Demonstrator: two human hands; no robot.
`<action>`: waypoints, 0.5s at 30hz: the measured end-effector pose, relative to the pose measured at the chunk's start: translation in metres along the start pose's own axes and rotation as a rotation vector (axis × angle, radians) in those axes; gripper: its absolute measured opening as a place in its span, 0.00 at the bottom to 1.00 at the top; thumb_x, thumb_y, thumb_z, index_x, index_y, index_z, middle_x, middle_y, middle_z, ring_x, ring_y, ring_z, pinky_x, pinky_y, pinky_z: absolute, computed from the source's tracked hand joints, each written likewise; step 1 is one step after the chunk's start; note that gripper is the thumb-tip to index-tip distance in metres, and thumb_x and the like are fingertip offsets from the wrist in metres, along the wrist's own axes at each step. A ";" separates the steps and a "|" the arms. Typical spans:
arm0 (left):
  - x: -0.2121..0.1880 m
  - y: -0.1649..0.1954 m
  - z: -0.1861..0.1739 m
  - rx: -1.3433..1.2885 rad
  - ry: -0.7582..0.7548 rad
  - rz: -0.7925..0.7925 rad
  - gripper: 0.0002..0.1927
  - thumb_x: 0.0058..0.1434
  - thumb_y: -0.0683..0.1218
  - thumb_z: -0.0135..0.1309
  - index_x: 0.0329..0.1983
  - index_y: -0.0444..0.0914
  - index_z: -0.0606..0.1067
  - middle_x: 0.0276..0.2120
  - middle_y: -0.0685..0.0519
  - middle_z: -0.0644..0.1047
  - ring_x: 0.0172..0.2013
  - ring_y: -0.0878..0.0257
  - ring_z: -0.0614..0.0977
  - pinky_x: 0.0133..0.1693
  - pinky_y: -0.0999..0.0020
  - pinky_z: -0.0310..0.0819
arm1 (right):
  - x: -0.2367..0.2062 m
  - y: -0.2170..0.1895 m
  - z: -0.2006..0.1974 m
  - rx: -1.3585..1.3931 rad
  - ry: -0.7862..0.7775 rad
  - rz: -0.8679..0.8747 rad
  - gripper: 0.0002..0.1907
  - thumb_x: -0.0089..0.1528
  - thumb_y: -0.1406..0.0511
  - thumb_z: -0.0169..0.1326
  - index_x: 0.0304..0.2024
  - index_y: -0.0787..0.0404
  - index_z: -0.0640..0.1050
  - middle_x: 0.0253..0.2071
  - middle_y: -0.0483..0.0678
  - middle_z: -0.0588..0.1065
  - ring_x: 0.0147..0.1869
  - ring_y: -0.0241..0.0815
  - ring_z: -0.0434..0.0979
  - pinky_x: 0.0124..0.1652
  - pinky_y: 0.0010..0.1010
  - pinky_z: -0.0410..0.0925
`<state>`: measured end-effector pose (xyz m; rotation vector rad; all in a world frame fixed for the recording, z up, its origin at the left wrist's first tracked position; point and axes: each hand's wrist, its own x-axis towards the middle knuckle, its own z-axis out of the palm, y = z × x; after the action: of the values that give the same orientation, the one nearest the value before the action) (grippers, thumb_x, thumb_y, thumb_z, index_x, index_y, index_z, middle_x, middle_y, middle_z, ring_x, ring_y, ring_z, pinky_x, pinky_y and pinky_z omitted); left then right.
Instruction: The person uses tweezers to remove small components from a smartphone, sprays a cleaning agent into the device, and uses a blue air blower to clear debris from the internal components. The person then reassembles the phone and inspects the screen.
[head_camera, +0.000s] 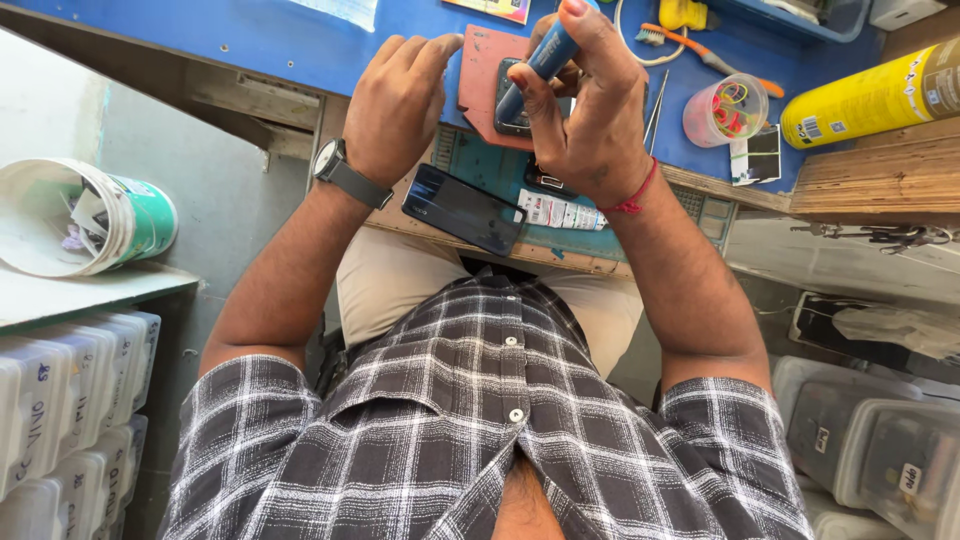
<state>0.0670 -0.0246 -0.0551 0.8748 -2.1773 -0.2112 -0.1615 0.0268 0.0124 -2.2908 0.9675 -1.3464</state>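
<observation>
My right hand (590, 105) grips a blue-handled screwdriver (540, 65) with its tip down on a small dark phone part (512, 105) that lies against a reddish-brown pad (485, 75). My left hand (395, 105), with a grey wristwatch, presses on the left edge of that pad. A dark phone (462, 208) lies tilted on the teal work mat (490, 165) just below both hands, near the bench's front edge.
The blue bench (290, 40) holds tweezers (655, 100), an orange toothbrush (700, 50), a clear cup of rubber bands (725, 108) and a yellow spray can (870, 95). A white-green tub (80, 215) lies on a left shelf. Stacked plastic boxes (60, 400) flank my lap.
</observation>
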 end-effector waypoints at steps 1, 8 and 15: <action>0.001 0.001 -0.001 0.001 -0.007 -0.020 0.19 0.66 0.31 0.54 0.60 0.32 0.73 0.42 0.47 0.76 0.44 0.49 0.76 0.48 0.57 0.73 | 0.000 0.000 0.000 -0.009 0.000 -0.008 0.34 0.79 0.73 0.57 0.74 0.50 0.51 0.49 0.53 0.73 0.43 0.37 0.79 0.38 0.25 0.78; -0.005 0.028 -0.003 -0.126 -0.065 0.082 0.29 0.60 0.45 0.65 0.63 0.33 0.69 0.55 0.41 0.75 0.57 0.42 0.75 0.60 0.48 0.66 | 0.005 -0.001 -0.002 -0.097 0.007 -0.055 0.33 0.76 0.73 0.58 0.73 0.52 0.51 0.50 0.55 0.74 0.45 0.39 0.82 0.40 0.28 0.79; -0.006 0.034 0.024 -0.170 -0.029 -0.013 0.34 0.60 0.49 0.69 0.64 0.32 0.68 0.59 0.41 0.74 0.61 0.43 0.74 0.66 0.47 0.64 | 0.005 0.000 -0.004 -0.049 0.009 -0.035 0.34 0.76 0.73 0.58 0.72 0.52 0.51 0.49 0.55 0.73 0.42 0.38 0.80 0.37 0.24 0.77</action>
<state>0.0356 0.0017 -0.0614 0.7939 -2.1452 -0.4116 -0.1631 0.0230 0.0176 -2.3506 0.9782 -1.3619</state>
